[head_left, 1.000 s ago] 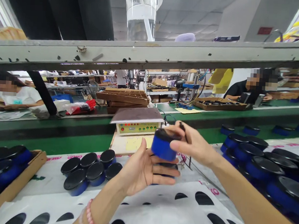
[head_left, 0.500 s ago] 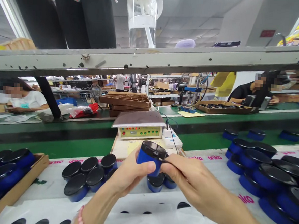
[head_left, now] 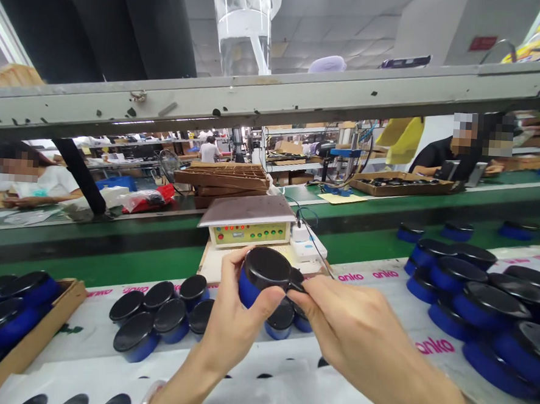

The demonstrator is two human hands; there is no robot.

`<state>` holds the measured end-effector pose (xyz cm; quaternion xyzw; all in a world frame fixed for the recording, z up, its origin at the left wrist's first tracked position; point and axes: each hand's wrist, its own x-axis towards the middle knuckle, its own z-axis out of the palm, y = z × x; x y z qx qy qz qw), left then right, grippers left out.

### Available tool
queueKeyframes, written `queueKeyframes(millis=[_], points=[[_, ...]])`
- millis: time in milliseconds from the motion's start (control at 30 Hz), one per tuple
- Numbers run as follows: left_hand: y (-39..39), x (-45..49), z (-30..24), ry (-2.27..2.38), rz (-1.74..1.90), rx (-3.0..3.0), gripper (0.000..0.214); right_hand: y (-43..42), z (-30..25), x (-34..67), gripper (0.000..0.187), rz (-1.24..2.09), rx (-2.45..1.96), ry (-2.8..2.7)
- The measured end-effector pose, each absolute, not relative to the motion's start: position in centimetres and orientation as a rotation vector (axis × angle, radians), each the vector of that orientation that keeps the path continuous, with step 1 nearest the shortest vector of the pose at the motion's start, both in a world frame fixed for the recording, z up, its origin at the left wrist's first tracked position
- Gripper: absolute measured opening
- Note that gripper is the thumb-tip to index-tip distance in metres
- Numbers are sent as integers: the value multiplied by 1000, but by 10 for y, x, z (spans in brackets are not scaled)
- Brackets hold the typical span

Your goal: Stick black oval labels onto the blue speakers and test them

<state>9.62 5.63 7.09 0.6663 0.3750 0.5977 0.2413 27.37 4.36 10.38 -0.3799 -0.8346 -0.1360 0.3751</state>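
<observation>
My left hand is wrapped round a small round blue speaker with a black face, held up above the bench. My right hand pinches a thin black cable plug against the speaker's right side. The cable runs back toward a white box beside the tester. Two more blue speakers sit on the bench just below the held one.
A beige tester box with red and green lights stands behind my hands. Several blue speakers lie left of centre, a cardboard tray of them at far left, a large pile at right. Other people sit at the far benches.
The speaker has tilted so its black face turns toward me, and both hands have closed in on it. One second ago my left palm was open under it.
</observation>
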Motion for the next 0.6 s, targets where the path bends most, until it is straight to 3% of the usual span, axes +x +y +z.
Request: queueKeyframes(millis=[200,400,600], points=[[51,90,87,1164,1773,2580,61,64,104,272,19,348,-920,-2199],[41,90,102,915,1916,2997,47,69,92,269,17,94,-749,-2095],[35,90,104,917,1838,3236,34,70,86,271,16,-166,-612,-2063]])
